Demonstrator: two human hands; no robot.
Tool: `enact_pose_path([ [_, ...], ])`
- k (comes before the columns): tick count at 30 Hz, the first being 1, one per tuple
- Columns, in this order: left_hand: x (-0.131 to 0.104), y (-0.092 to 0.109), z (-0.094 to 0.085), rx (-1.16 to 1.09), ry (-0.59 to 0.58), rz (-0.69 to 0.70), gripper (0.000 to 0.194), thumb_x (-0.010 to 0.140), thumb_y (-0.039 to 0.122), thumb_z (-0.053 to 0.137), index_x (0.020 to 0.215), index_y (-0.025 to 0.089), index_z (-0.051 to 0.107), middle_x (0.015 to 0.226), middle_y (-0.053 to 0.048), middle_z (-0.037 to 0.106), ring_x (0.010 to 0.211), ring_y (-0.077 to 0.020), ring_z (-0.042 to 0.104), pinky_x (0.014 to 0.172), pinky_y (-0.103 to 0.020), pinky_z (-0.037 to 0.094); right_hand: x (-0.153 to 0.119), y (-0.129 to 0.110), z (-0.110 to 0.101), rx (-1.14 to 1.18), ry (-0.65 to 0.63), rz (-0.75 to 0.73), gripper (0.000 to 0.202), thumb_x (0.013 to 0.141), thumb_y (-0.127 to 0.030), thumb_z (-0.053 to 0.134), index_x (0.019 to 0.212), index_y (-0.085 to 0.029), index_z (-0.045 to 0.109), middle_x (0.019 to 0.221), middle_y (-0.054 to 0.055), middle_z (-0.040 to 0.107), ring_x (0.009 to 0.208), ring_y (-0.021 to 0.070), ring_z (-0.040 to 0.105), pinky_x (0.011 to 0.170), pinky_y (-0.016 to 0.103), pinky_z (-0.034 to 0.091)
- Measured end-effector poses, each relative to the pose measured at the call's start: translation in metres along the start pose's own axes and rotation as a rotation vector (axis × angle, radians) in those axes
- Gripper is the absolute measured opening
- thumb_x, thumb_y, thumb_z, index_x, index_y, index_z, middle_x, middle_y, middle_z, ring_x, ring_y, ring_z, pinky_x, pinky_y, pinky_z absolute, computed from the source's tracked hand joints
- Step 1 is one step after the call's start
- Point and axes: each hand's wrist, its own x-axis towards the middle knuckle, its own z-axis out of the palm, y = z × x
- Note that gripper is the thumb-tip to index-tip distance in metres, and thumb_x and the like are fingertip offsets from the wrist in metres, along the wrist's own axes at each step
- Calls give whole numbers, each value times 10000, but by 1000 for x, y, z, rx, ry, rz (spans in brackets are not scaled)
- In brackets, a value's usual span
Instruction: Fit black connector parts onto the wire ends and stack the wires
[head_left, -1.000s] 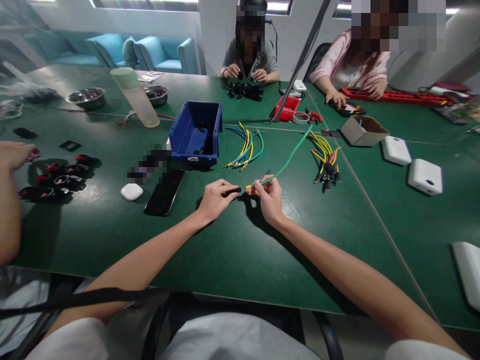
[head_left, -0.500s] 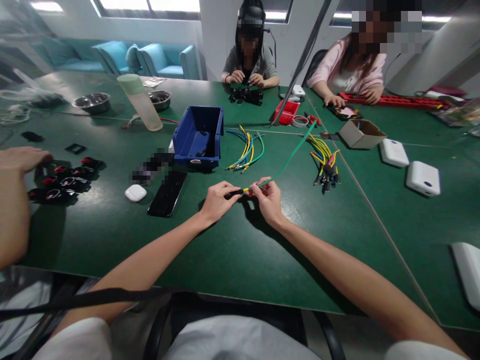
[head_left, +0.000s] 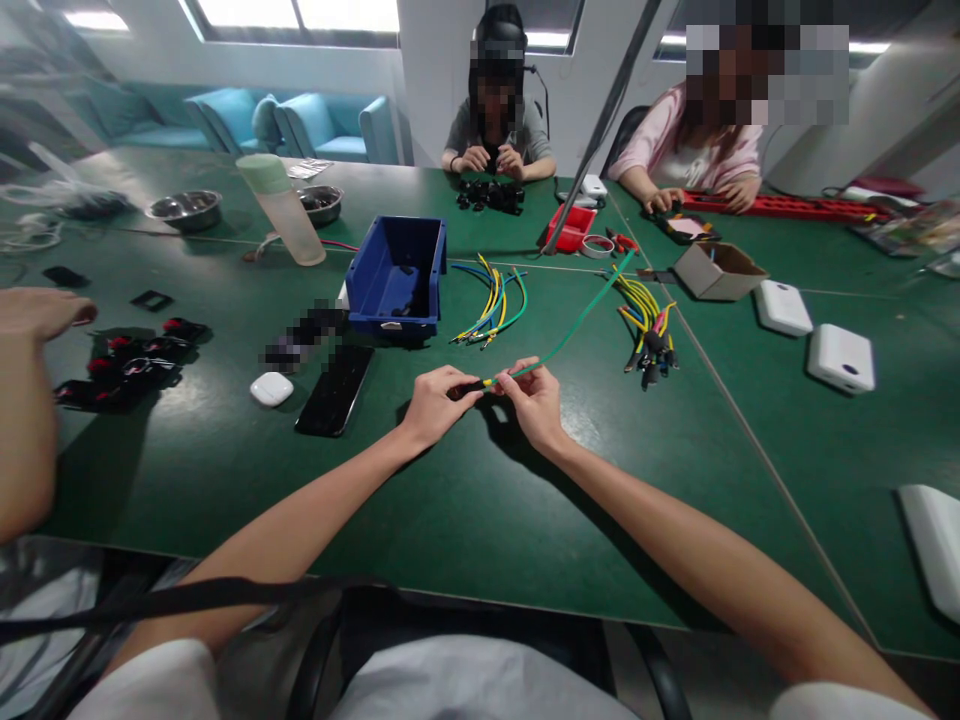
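Note:
Over the green table, my left hand (head_left: 435,405) is closed on a small black connector (head_left: 466,389). My right hand (head_left: 537,402) pinches a green wire (head_left: 581,318) close to that connector, and a bit of yellow shows between my two hands. From my right fingers the wire arcs up and away to the right. Beyond my hands lies a loose bunch of yellow, blue and green wires (head_left: 493,300). Farther right is a bundle of yellow wires (head_left: 641,302) with black ends. How the wire meets the connector is too small to make out.
A blue bin (head_left: 397,270) with black parts stands behind my left hand. A phone (head_left: 335,392) and a white case (head_left: 271,389) lie left. A co-worker's arm (head_left: 26,400) reaches in at far left near black-and-red parts (head_left: 135,365). White boxes (head_left: 841,358) and a cardboard box (head_left: 718,272) stand right.
My hands stay almost in place, with less yellow showing between them. The green wire's far end has dipped slightly. At far left, the co-worker's hand has shifted left, off the black-and-red parts.

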Motion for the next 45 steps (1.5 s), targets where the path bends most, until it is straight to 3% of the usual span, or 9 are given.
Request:
enact_pose_path([
  [5, -2, 4, -1, -118, -32, -39, 188, 769, 288, 701, 917, 180, 743, 833, -65, 698, 691, -151, 619, 661, -271, 498, 0, 0, 0, -5, -46, 23, 247, 749, -298, 716, 836, -212, 500, 706, -25, 618, 641, 154, 636, 670, 299, 512],
  [11, -4, 8, 0, -480, -77, -238, 275, 745, 224, 681, 1007, 148, 719, 986, -95, 705, 878, -200, 662, 810, -323, 529, 6, -2, -4, 56, -53, 76, 277, 724, -315, 738, 833, -209, 507, 664, -27, 615, 614, 143, 615, 629, 271, 484],
  [17, -1, 8, 1, -643, -89, -381, 315, 717, 241, 690, 1009, 125, 718, 1028, -113, 705, 908, -225, 664, 856, -362, 521, 9, -3, -7, 114, -49, 147, 320, 681, -342, 775, 818, -210, 518, 677, -31, 615, 624, 137, 613, 623, 262, 488],
  [34, -2, 4, 5, -648, -66, -424, 308, 710, 266, 705, 983, 125, 728, 956, -101, 721, 824, -199, 671, 790, -335, 541, 11, -1, -11, 53, -106, 166, 315, 673, -408, 786, 768, -199, 569, 696, -4, 633, 634, 148, 612, 642, 297, 513],
  [45, -2, 0, 5, -650, -69, -429, 308, 675, 272, 746, 948, 130, 733, 946, -98, 725, 874, -223, 676, 873, -393, 526, 11, -1, -10, 60, -162, 166, 314, 706, -384, 768, 821, -193, 547, 697, 0, 659, 624, 151, 650, 627, 280, 518],
])
